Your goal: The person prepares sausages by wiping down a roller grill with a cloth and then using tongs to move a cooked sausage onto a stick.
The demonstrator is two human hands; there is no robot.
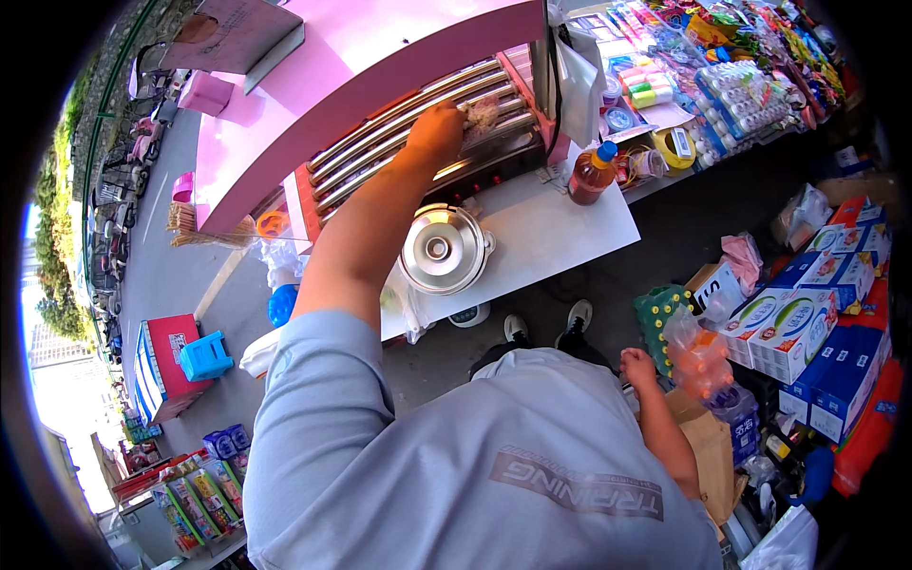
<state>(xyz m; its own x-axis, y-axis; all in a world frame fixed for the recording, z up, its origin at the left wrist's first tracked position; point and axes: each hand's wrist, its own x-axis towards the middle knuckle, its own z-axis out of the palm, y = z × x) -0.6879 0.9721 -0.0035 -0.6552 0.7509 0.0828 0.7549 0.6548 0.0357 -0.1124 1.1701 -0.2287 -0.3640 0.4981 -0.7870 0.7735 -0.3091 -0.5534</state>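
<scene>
My left hand [436, 132] reaches over a roller grill [399, 139] with several parallel metal rollers. Its fingers are closed on a crumpled, pale pinkish cloth or scrubber [484, 115], which rests against the rollers at their right end; its exact material is unclear. Below that forearm, a round metal pot with a domed lid [437, 249] stands on a white tabletop [556, 239]. By my right side hangs my right hand [636, 367], its fingers curled in, with nothing visible in them. Bottles in green wrap [659, 320] lie nearest to it.
A pink panel [427, 53] arches over the grill. At the table's right stands a blue-capped bottle of reddish-brown liquid [593, 173]. Packaged goods [748, 92] crowd the stall beyond. Milk cartons [780, 328] are stacked to my right; a blue plastic stool [205, 356] is at left.
</scene>
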